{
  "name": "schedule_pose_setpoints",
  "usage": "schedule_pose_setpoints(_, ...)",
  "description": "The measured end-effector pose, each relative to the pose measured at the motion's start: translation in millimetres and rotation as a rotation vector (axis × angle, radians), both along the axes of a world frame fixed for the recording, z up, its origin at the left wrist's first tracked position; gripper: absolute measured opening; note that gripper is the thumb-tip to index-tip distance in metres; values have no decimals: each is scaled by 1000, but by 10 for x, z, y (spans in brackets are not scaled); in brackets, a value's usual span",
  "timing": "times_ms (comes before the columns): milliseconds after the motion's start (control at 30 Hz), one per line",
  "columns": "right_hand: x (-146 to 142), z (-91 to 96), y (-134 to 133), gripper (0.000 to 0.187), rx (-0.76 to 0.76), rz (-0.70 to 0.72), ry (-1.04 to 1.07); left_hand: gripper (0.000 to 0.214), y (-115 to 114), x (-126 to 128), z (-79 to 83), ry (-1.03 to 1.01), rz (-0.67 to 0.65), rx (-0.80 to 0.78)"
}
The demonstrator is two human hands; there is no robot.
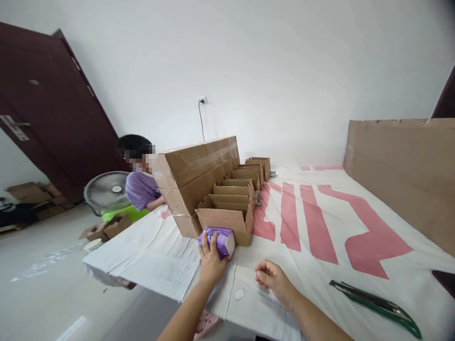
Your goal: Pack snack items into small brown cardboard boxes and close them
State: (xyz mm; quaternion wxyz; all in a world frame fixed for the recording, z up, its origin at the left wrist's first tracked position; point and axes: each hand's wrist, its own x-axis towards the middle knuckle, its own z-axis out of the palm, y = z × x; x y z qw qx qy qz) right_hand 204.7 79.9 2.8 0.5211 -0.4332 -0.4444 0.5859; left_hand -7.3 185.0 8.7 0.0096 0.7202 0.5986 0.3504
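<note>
My left hand [211, 263] grips a purple and white soft pack [219, 239] that lies on the white cloth with pink marks [313, 237], right in front of the nearest open cardboard box [227, 219]. My right hand [272, 278] rests on the cloth a little to the right, fingers curled in loosely, nothing visible in them. A small white scrap [240, 294] lies between my hands.
A row of several open small boxes [245, 182] runs back beside stacked sealed cartons [194, 173]. A green-handled tool [377, 303] lies at the right. Large cardboard sheet [401, 166] stands at the far right. Another person [140, 182] sits behind the cartons near a fan [106, 189].
</note>
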Motion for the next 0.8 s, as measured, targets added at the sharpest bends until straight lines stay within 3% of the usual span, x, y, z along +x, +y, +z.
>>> schedule_pose_setpoints(267,6,-17,3,40,0,3,-8,82,169,3,47,-35,-8,-1)
schedule_pose_setpoints(433,6,-13,5,40,-9,8,-10,81,207,8,-8,-81,21,-7)
schedule_pose_setpoints(667,1,5,3,39,-19,5,-14,93,162,27,-130,-99,64,129)
schedule_pose_setpoints(800,8,26,-7,38,-13,8,-2,78,126,47,-139,9,129,292)
